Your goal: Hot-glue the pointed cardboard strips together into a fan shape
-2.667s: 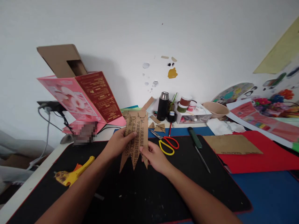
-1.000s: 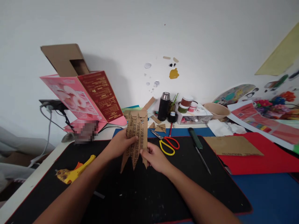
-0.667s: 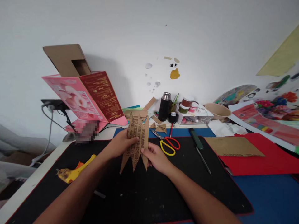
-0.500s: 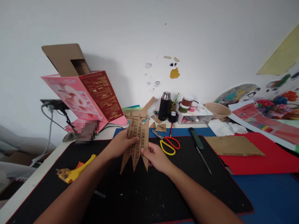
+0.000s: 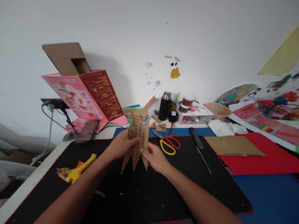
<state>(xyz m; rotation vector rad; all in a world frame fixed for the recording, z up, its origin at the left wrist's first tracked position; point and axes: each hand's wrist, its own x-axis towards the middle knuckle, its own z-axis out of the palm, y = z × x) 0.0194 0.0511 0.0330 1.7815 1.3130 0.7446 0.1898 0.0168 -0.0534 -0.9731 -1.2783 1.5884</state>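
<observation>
Brown cardboard strips with pointed ends and printed black characters stand fanned side by side above the dark mat. My left hand grips them from the left, its thumb across the front. On the right, my right hand pinches the rightmost strip, thumb in front and the other fingers curled behind. Just beyond my right hand lie scissors with one red and one yellow handle. A yellow glue gun rests left of my left forearm.
A dark green-handled pointed tool lies on the black mat at right. Flat cardboard covers part of a red sheet. Behind stand a black thermos, paint jars, a bowl and a pink box.
The cardboard strips have shifted very slightly in my hands, with the gaps between their points looking a little different. Both hands keep their hold.
</observation>
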